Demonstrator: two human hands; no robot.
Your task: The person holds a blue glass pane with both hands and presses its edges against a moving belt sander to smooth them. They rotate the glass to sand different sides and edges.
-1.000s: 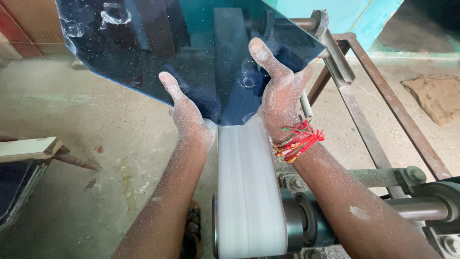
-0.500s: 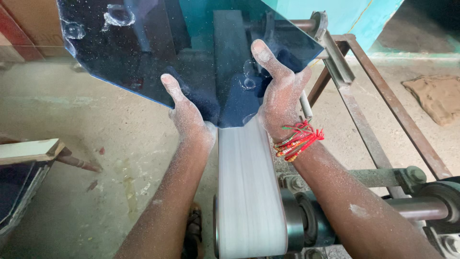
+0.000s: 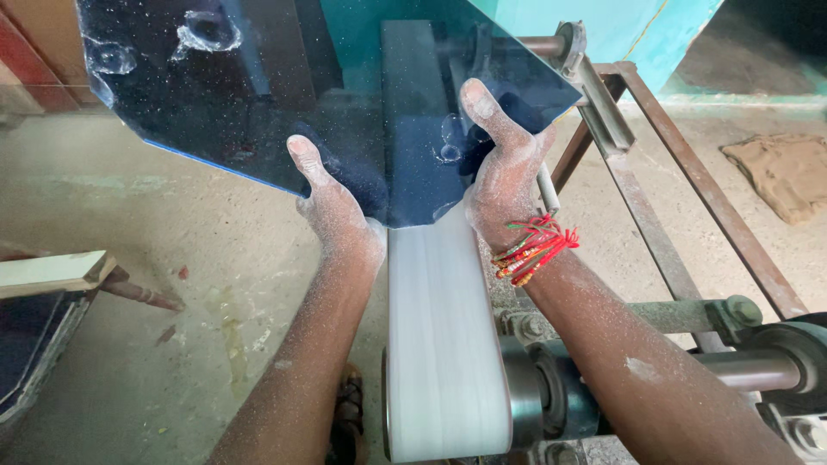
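Over one white sanding belt (image 3: 444, 344), two dusty hands, left (image 3: 332, 207), right (image 3: 500, 176), fingers gripping one dark glass sheet (image 3: 258, 95).

dark glass sheet (image 3: 258, 95), cut corners, edge on white belt (image 3: 439, 344)
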